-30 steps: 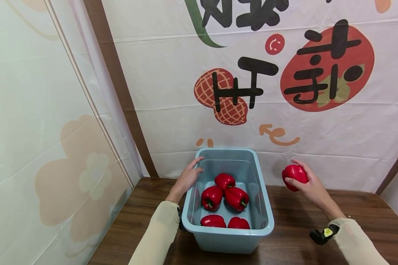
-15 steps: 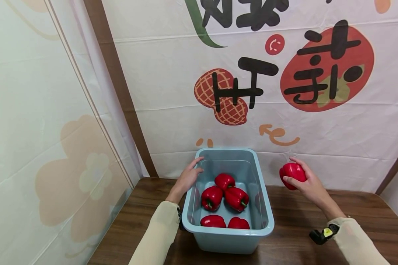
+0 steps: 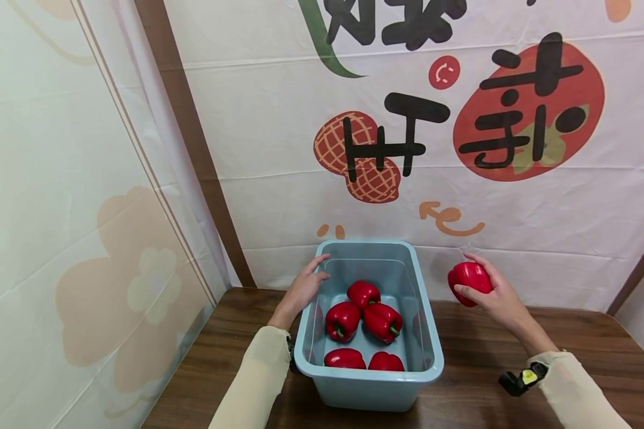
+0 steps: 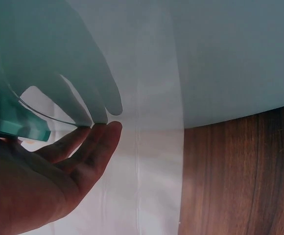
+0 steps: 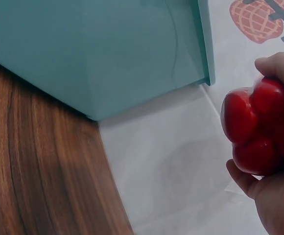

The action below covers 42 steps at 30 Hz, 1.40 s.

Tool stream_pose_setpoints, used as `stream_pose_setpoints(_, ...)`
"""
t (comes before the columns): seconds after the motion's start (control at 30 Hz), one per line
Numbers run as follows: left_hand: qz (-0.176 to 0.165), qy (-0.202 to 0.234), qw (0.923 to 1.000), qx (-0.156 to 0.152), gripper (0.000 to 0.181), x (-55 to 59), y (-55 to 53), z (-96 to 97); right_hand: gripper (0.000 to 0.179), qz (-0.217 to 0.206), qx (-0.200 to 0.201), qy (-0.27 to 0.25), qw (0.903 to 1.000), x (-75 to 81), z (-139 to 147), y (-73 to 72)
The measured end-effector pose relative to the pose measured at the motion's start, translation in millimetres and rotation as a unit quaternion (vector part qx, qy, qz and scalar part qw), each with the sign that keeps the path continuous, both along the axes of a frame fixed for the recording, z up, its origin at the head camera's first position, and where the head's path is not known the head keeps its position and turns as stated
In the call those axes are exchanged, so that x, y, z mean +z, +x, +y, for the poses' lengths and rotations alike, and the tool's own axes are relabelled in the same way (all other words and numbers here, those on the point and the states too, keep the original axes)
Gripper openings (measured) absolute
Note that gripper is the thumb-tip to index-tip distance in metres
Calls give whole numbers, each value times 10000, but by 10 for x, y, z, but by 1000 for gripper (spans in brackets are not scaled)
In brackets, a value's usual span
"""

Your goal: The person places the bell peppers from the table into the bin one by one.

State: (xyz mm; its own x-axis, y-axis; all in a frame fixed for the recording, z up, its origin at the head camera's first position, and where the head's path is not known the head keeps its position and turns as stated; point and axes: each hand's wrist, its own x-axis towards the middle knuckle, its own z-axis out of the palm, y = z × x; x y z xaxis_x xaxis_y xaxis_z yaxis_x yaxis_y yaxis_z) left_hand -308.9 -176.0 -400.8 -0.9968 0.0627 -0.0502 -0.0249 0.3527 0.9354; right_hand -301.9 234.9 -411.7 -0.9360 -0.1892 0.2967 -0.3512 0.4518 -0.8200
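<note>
My right hand [image 3: 505,301] holds a red bell pepper [image 3: 469,283] in the air, right of the bin and above the table. In the right wrist view its lobed end [image 5: 257,127] shows between thumb and fingers. My left hand [image 3: 302,292] grips the left rim of a light blue plastic bin [image 3: 378,387], near its back corner. Seen from the left wrist, some fingers [image 4: 100,147] lie against the bin's outer wall; the thumb is mostly hidden there. Several red bell peppers lie in the bin, among them one with a green stem [image 3: 382,322]; the near ones are partly covered by the front rim.
A dark wooden table [image 3: 477,369] carries the bin. Behind it hangs a white printed cloth [image 3: 279,196], close to the bin's back edge. Another pale cloth [image 3: 86,149] with a flower print closes off the left side.
My right hand has moved slightly left and up, toward the bin, with the bell pepper in it. The left hand and the bin stay where they were.
</note>
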Motion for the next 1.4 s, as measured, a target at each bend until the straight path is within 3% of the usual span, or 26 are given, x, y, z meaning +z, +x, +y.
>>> stream_pose_setpoints(0.43, -65, 115, 9999, -40, 53, -14, 19, -2, 85, 240, 207, -65, 9995, 66, -67, 30)
stream_pose_setpoints(1.4, -13, 81, 10000, -17, 52, 11, 30, 3, 86, 362, 352, -107, 9987, 187, -163, 68)
